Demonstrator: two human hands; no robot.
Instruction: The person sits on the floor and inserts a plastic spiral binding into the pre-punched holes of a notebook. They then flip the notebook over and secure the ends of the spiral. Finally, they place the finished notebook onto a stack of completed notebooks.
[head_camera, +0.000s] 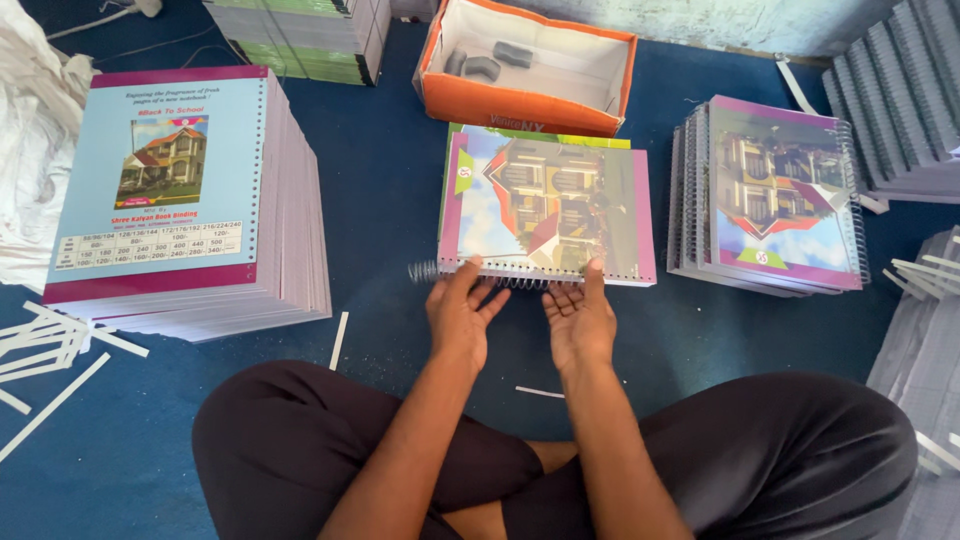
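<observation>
Notebook: a notebook (546, 208) with a glossy house-picture cover is seen lying flat on the blue floor (385, 190), just in front of the crossed legs, its punched edge turned toward the person.
Wire coil: a thin metal spiral (440, 271) is seen along that near edge, partly threaded, with its free end sticking out to the left of the cover.
Left hand: the left hand (460, 315) is laid at the near edge, fingers spread and touching the coil; the grip is apart, nothing being clamped.
Right hand: the right hand (580, 318) is set palm-up just beside it, fingertips resting on the cover's edge; its grip is likewise apart.
Weight: the notebook is judged moderately heavy for its size, a thick block of paper.
Stiffness: the block is judged stiff as a whole, while the single cover sheet would bend easily.
Surface: the laminated cover looks slippery, so a flat press is judged safer than a pinch.
Fragility: the coil is judged springy and easily kinked.
Where to hold: the page block is best steadied near the punched edge, the coil being rolled lightly between fingers.
Surroundings: a tall stack of unbound pads (185, 200) is seen at the left, bound notebooks (775, 200) at the right, an orange box (525, 65) beyond.
</observation>
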